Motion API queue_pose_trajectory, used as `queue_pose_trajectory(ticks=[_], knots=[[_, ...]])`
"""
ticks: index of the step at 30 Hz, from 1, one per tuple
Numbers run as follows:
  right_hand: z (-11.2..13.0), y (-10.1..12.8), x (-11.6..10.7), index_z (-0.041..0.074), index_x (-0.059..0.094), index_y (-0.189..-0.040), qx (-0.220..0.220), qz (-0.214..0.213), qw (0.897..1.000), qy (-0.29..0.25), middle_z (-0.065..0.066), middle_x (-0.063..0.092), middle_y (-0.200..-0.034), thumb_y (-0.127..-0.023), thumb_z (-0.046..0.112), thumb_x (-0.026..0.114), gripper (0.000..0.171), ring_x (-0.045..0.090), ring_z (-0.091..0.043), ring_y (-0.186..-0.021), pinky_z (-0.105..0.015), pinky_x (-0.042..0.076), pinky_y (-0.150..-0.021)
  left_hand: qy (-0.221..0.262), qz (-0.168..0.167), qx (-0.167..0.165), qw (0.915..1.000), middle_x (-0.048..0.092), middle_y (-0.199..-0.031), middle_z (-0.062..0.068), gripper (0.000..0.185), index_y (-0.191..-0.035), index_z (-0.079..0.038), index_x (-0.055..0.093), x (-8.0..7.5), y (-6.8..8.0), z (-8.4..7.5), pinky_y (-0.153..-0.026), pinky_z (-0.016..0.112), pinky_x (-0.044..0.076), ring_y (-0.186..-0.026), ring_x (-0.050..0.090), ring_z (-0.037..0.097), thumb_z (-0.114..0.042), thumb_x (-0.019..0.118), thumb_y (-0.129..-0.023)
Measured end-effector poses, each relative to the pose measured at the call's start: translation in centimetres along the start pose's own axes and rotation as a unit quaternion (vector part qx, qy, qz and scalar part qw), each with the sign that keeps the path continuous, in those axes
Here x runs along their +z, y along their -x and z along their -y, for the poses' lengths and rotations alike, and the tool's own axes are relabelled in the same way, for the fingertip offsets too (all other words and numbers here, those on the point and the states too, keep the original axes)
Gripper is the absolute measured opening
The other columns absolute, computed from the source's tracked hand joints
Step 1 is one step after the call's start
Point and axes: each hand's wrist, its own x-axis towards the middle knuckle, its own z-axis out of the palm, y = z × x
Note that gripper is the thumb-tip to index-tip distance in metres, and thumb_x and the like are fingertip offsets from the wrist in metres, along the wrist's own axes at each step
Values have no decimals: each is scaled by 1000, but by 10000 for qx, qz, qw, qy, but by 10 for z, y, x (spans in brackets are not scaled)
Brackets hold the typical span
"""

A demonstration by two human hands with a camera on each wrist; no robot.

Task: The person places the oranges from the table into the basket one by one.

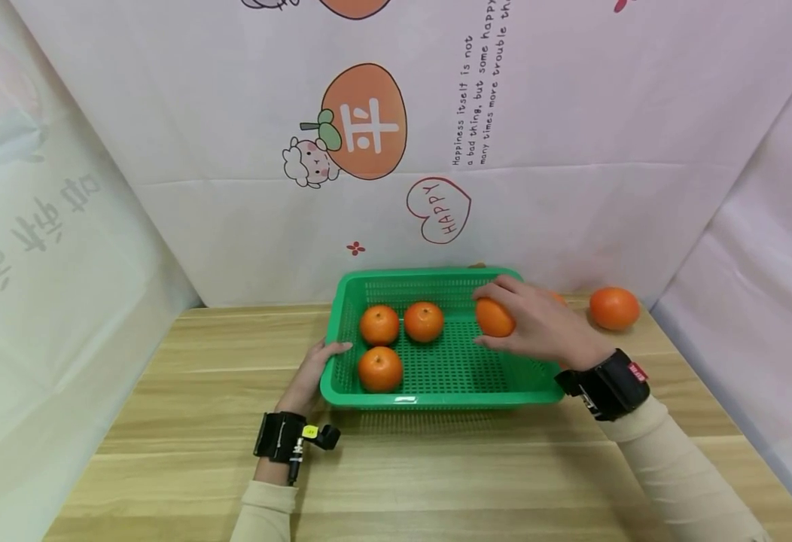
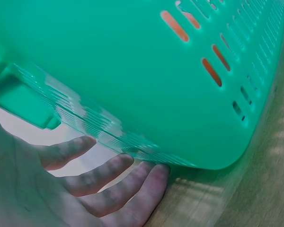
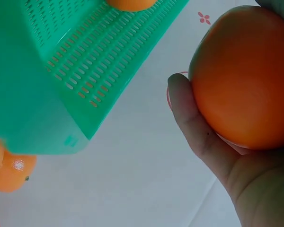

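Note:
A green plastic basket (image 1: 430, 399) sits on the table. Inside it, toward the left, lie three oranges (image 1: 380, 369). My left hand (image 1: 311, 373) holds the basket's left end, thumb over the rim; in the left wrist view its fingers (image 2: 104, 177) lie against the outer wall. Above the right part of the basket, my right hand (image 1: 538, 324) grips another orange (image 1: 494, 318) between thumb and fingers. In the right wrist view this orange (image 3: 246, 75) fills the grasp, apart from the basket. Part of the basket's right end is hidden by my right hand.
To the right of the basket, an orange (image 1: 614, 308) lies on the wooden table (image 1: 233, 376). Another orange (image 1: 558, 298) shows partly behind my right hand. A printed white cloth (image 1: 558, 226) stands close behind the basket, with more cloth at both sides.

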Motion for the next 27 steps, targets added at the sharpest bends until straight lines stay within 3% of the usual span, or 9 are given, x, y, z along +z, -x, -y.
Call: queue_pose_trajectory(ticks=[27], knots=[[5,-34,24,16,64,-130,-747,286,9966,-214,-5,63,-122,-83,39,89,58,62,-14,-87,-27,58,-72,68,54,55,9999,33,-171,13,74,-169,-19,19,-1,-1,2,-123,51,40,-155,38,34,-36,51,-104]])
